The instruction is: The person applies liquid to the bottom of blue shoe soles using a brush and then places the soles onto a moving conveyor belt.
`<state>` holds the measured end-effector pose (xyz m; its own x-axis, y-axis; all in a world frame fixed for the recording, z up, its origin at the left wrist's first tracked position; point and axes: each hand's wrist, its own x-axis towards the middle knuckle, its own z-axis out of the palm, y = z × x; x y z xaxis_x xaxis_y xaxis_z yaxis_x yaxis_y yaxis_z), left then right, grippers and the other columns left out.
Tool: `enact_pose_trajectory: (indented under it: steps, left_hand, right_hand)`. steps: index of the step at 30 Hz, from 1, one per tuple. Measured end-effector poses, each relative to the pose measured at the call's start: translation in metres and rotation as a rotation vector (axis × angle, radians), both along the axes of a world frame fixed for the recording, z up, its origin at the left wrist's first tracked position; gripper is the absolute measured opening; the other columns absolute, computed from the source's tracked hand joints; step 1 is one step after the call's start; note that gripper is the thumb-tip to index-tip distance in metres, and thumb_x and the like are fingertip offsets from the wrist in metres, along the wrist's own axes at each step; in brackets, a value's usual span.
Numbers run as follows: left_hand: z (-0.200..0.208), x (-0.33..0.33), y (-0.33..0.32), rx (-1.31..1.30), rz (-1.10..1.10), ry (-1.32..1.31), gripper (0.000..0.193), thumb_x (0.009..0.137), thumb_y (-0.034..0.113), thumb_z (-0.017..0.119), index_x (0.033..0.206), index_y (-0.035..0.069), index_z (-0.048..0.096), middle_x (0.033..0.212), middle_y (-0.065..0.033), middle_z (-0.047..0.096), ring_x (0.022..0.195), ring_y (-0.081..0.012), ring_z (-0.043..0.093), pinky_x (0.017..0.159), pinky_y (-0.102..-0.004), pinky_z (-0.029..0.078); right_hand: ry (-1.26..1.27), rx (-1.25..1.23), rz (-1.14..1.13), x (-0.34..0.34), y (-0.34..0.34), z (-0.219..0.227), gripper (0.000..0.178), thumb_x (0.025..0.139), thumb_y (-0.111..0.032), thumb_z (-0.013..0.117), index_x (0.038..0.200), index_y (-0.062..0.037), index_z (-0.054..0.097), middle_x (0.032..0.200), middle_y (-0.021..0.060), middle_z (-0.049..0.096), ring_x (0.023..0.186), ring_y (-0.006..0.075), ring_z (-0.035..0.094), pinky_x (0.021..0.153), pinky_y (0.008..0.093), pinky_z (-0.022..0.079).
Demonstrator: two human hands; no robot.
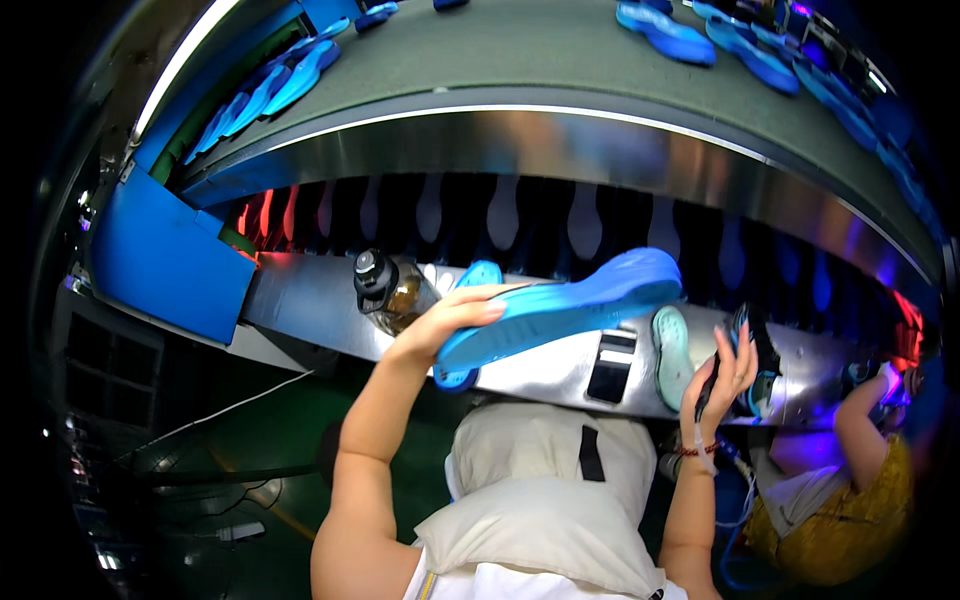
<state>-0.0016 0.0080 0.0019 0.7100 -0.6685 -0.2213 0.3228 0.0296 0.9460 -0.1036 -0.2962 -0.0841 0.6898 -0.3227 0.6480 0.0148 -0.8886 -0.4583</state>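
Note:
My left hand (450, 318) is closed around the heel end of a blue shoe sole (570, 305). It holds the sole tilted above the metal ledge, with the other end pointing up to the right. Partly hidden beneath it, another blue sole (457, 379) lies on the ledge. My right hand (722, 385) is raised at the right with its fingers stretched and apart. A dark strip, which I cannot make out, runs along its palm. Beside this hand lies a pale green sole (672, 345), and just behind is a black object (760, 350), too unclear to name.
A dark-lidded bottle (390, 290) and a phone (611, 366) stand and lie on the metal ledge (300, 300). Above runs a green conveyor belt (480, 50) carrying several blue soles (668, 35). A co-worker's arm (862, 425) reaches in at the far right.

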Motion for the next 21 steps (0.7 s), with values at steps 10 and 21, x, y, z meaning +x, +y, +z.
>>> enact_pose_trajectory:
  steps: [10, 21]
  left_hand:
    - [0.082, 0.139, 0.018, -0.927, 0.307, -0.097, 0.064, 0.088, 0.045, 0.027, 0.135, 0.002, 0.021, 0.138, -0.0194, 0.024, 0.126, -0.0409, 0.024, 0.101, -0.0571, 0.020]
    - [0.113, 0.197, -0.164, -0.012, 0.445, -0.460, 0.058, 0.077, 0.029, 0.057, 0.120, -0.004, 0.038, 0.127, -0.0216, 0.037, 0.110, -0.0296, 0.046, 0.095, -0.0395, 0.035]
  right_hand:
    - [0.083, 0.079, 0.098, 0.009, 0.001, -0.019, 0.049, 0.074, 0.002, 0.045, 0.123, 0.0006, 0.042, 0.130, 0.0151, 0.039, 0.121, 0.0313, 0.028, 0.101, 0.0388, 0.021]
    - [0.080, 0.327, 0.109, 0.006, -0.021, -0.022, 0.065, 0.073, 0.003, 0.050, 0.133, 0.0003, 0.027, 0.092, 0.0119, 0.059, 0.090, 0.0252, 0.048, 0.085, 0.0327, 0.037]
